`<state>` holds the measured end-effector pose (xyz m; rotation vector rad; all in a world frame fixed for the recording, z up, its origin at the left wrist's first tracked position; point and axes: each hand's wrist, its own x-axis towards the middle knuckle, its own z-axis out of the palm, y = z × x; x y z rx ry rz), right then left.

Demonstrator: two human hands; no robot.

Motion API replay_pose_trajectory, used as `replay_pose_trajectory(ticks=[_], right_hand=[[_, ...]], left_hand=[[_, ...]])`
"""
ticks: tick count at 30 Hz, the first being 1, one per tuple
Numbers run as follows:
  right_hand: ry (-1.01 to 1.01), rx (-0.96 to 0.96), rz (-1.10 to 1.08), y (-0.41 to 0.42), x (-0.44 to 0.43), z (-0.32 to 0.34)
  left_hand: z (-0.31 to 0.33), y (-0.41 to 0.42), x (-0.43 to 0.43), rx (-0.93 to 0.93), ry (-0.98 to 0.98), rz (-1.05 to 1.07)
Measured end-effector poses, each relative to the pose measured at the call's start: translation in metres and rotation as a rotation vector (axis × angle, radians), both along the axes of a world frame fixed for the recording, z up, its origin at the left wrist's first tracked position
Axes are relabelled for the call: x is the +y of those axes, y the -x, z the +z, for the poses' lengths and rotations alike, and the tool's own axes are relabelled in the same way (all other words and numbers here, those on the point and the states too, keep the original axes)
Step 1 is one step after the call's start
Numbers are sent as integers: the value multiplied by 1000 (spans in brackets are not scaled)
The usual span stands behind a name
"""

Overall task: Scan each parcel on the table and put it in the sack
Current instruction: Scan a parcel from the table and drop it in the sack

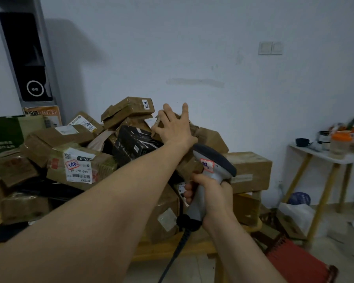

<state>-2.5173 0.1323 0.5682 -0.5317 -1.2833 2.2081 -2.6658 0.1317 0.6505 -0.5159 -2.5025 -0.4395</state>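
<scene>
The bare left arm [90, 211] is closest and fills the bottom corner as it reaches up to the pile. The left hand [175, 127] lies flat on a brown parcel [209, 137] near the top of the pile, with its fingers straight and spread wide. The right hand [209, 193] is lower, just beside that arm. Its fingers are wrapped tight round the handle of a grey scanner [213, 164]. The scanner's dark head points at the pile. It has a little sticker with a red edge on it, and a black cable [173, 256] hangs down from the handle. The parcels are heaped on a wooden surface [200, 247]. Just left of the left hand is a black box [135, 142]. Above that sits a brown box with a 1206 label [129, 108]. Further left is a parcel with a big white label [80, 166]. A big brown box [250, 170] sits on the right, behind the scanner. Well apart, by the wall on the right, is a small white stand [323, 155] with an orange-lidded bottle [340, 142] on it. A light switch [270, 48] is high on the wall.
</scene>
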Motion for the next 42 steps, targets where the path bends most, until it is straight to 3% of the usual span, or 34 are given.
replay_pose_trajectory(ticks=[13, 19, 25, 29, 36, 42], right_hand=[[72, 81, -37, -16, -30, 15], [73, 234, -28, -11, -74, 36], [11, 296, 166, -2, -148, 44], [-89, 304, 306, 0, -194, 34], [-394, 222, 614, 1, -236, 10], [-596, 46, 798, 1, -269, -15]], left_hand=[[21, -31, -93, 292, -339, -215], [-8, -54, -193, 390, -466, -290], [-57, -72, -284, 508, -432, -251], [-71, -84, -335, 423, -459, -173], [-24, -111, -463, 76, -257, -111], [16, -129, -544, -155, 223, 75]])
